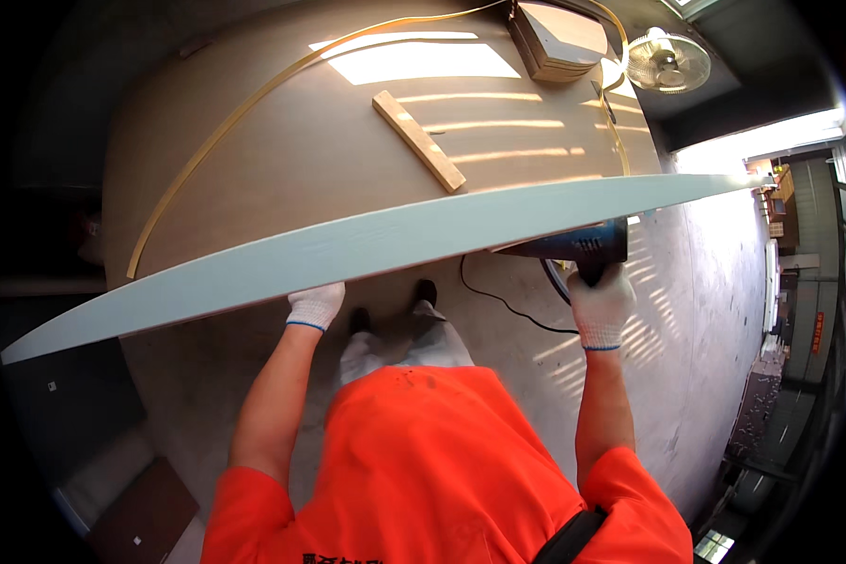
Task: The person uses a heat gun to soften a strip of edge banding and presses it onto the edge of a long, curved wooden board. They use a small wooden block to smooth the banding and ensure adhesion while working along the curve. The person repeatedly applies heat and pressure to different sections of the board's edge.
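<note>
A long, pale blue-grey panel point(348, 242) spans the view in front of me, its narrow ends reaching far left and far right. My left hand point(317, 305), in a white knitted glove, grips its near edge left of the middle; the fingertips are hidden by the panel. Below the panel's right half, my gloved right hand point(603, 303) is closed round the handle of a blue and black heat gun point(578, 246). The gun's front end points left, close under the panel, which partly covers it. A black cord point(508, 303) hangs near it.
Beyond the panel is a brown tabletop point(254, 179) bearing a wooden block point(418, 141), a long yellow strip point(218, 132) and a stack of curved wooden pieces point(559, 42). A fan point(667, 61) stands past the far right corner. Concrete floor point(667, 376) lies to the right.
</note>
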The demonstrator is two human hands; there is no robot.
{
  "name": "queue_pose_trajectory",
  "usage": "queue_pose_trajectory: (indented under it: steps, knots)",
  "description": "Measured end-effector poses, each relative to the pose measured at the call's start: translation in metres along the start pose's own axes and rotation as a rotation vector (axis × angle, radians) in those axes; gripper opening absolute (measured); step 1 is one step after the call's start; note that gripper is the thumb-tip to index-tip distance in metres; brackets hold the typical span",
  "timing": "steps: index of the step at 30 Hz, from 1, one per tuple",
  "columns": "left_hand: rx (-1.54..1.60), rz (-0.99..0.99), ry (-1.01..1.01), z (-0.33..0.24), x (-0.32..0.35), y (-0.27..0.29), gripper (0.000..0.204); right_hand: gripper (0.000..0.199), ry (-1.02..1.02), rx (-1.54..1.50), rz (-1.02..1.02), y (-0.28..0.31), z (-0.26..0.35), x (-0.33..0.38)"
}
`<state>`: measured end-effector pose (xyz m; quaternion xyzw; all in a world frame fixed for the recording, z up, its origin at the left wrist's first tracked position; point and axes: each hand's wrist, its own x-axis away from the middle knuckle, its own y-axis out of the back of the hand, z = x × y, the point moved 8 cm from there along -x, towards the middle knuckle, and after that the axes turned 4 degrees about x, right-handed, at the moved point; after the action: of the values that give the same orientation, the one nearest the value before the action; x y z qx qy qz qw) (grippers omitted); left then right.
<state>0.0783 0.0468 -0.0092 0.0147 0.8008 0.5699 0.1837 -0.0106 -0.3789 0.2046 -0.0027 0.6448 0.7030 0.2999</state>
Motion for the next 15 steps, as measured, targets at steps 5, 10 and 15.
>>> queue_pose_trajectory:
  steps: [5,10,15]
  knots:
    - [0.042,-0.017,0.007,0.007,0.002,0.001,0.031,0.031,0.241,-0.013,-0.043,0.013,0.090,0.045]
    - [0.037,-0.068,-0.049,0.011,0.002,0.006,0.032,0.036,0.275,-0.099,0.076,-0.007,0.153,0.076]
    - [0.146,-0.043,-0.009,0.015,0.002,0.008,0.034,0.036,0.296,-0.074,0.072,-0.006,0.170,0.082]
